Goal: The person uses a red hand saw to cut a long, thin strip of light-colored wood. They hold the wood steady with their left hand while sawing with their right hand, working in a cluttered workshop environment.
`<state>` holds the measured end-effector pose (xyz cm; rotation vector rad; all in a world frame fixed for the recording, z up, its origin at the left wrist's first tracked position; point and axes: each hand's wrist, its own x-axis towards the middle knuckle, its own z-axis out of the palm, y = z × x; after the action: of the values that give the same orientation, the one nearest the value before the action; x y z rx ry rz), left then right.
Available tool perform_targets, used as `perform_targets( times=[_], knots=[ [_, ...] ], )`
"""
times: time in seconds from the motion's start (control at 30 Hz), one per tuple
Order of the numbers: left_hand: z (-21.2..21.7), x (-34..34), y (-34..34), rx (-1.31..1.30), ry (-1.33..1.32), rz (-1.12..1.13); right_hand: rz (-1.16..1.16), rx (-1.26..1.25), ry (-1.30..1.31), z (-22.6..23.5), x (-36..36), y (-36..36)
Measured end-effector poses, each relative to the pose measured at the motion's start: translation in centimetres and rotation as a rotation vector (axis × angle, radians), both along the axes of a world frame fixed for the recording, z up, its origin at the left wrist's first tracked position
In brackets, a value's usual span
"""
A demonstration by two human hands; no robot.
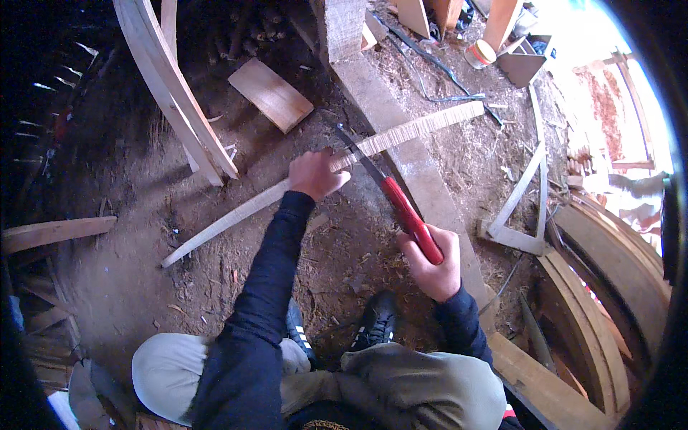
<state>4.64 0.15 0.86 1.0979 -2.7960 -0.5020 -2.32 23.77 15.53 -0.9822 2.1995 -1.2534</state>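
At far left, well apart from the left fingers, a curved timber (61,233) juts in; nearer, up and to their left, stand leaning timbers (174,93); a flat board (271,94) lies on the ground just beyond those fingers. The left hand (317,176) is clamped on a long, pale wooden strip (430,127); the strip runs through its grip, one end down to the left, the other up to the right, passing over a heavy beam (441,197) to the right of the left fingers. The right hand (434,265) has its fingers closed around the handle of a red-handled blade (411,217); the metal crosses the strip just right of the left fingers, tip beyond it; whether the edge bites into the wood cannot be told. Right of the right fingers stands an angular wooden frame (517,239); farther right and lower, curved wooden pieces (584,312) lie grouped.
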Motion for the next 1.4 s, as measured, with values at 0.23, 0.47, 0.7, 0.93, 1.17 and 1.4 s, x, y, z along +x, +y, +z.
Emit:
perform_targets(
  times=[0.23, 0.47, 0.7, 0.93, 1.17, 1.4],
  knots=[
    [-2.0, 0.4, -1.5, -0.03, -0.05, 0.01, 0.21, 0.05, 0.03, -1.2, 1.0, 1.5],
    [-2.5, 0.5, -2.1, -0.031, -0.01, 0.039, 0.178, 0.007, -0.049, -3.8, 1.0, 2.5],
    [-3.6, 0.4, -3.6, -0.014, -0.031, -0.036, 0.154, 0.031, -0.037, -2.4, 0.3, 1.2],
    [-4.6, 0.5, -4.3, -0.006, -0.07, -0.002, 0.215, 0.003, 0.033, -3.0, 0.3, 2.2],
    [-3.0, -0.3, -4.5, 0.062, -0.129, -0.033, 0.166, -0.015, -0.045, -2.4, -0.1, 2.8],
    [-3.6, 0.6, -4.5, 0.037, -0.074, -0.03, 0.214, 0.02, -0.017, -1.3, 0.3, 2.4]
  ],
)
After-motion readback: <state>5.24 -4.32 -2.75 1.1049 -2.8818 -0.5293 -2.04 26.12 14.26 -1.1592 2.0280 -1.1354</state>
